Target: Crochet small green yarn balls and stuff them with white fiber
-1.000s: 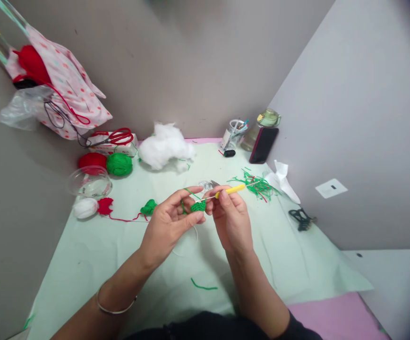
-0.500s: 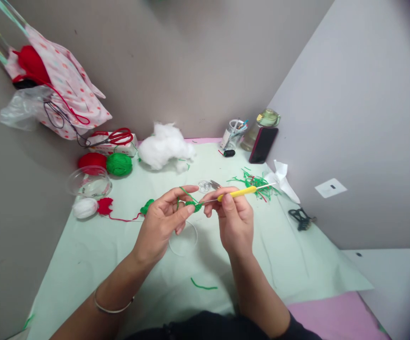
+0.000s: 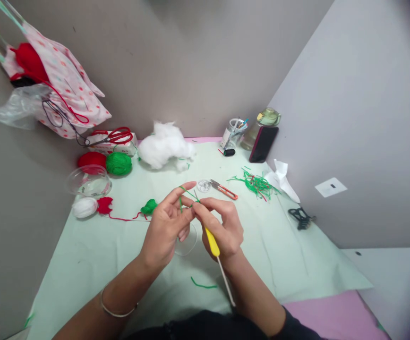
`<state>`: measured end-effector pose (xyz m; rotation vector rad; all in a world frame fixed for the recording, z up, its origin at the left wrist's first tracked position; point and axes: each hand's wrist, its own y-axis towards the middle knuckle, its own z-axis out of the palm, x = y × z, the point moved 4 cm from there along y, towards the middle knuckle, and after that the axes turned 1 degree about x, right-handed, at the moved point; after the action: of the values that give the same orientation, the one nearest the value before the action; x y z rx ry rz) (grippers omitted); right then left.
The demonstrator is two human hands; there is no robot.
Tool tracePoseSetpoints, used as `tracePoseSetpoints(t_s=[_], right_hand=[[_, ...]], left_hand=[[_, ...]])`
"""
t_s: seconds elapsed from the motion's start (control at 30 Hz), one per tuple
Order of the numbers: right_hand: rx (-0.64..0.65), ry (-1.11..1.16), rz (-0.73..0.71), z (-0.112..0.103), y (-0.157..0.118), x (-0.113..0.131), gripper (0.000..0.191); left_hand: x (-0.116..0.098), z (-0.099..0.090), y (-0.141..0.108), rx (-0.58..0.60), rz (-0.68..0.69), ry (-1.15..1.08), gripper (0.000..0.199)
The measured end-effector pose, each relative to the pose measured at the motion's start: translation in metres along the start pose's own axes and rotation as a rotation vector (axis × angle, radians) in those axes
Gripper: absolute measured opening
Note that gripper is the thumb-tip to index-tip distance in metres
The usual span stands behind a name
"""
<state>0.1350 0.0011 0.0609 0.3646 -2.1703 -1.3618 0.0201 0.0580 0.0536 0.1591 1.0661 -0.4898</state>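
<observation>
My left hand point(image 3: 166, 224) is closed in a pinch on a small green crochet piece, which my fingers now hide almost fully. Green yarn point(image 3: 188, 191) runs taut over its raised index finger. My right hand point(image 3: 222, 226) grips a crochet hook point(image 3: 212, 242) by its yellow handle. The hook's metal tip points up and away at the yarn, close to the left fingertips, while its rear shaft slants down toward my body. Both hands meet above the middle of the table. Behind the right hand lie orange thread snips point(image 3: 224, 190) beside a small clear round item point(image 3: 203, 185).
Yarn balls, red point(image 3: 92, 162) and green point(image 3: 119, 163), sit at left by a clear bowl point(image 3: 90, 182) and red scissors point(image 3: 120, 135). White stuffing point(image 3: 166, 146) lies at the back. Yarn scraps point(image 3: 258, 184), a phone point(image 3: 263, 144) and a hair claw point(image 3: 300, 219) are at right.
My right hand has turned the hook from pointing left to pointing up and away. The green piece has gone behind my fingers, and the snips' handles have come into view.
</observation>
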Motion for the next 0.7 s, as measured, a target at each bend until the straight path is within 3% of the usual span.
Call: tracePoseSetpoints(t_s=[0.07,0.13,0.23,0.33,0.47,0.57,0.63,0.7], right_hand=[[-0.027,0.039,0.027,-0.001,0.001,-0.001,0.033],[-0.027,0.217,0.185,-0.003,0.005,-0.007,0.028],[-0.082,0.546,0.497,-0.003,0.009,-0.019,0.021],[-0.063,0.700,0.616,0.001,0.011,-0.022,0.019],[0.037,0.576,0.563,0.005,0.009,-0.019,0.020],[0.055,0.405,0.376,0.004,0.006,-0.012,0.029],[0.061,0.283,0.236,0.002,0.004,-0.007,0.039],[0.047,0.250,0.211,0.000,0.004,-0.008,0.039]], left_hand=[[0.003,0.001,0.002,0.072,-0.144,-0.160,0.045],[0.001,-0.001,0.004,0.072,-0.189,-0.237,0.041],[-0.006,-0.006,0.006,0.016,-0.109,-0.211,0.037],[-0.006,-0.005,0.005,0.012,-0.050,-0.084,0.037],[-0.001,-0.002,0.003,-0.002,-0.004,0.023,0.040],[0.001,-0.003,0.004,-0.039,0.002,-0.035,0.043],[0.003,-0.002,0.005,0.000,-0.077,-0.134,0.042],[0.004,-0.002,0.006,0.053,-0.186,-0.248,0.039]])
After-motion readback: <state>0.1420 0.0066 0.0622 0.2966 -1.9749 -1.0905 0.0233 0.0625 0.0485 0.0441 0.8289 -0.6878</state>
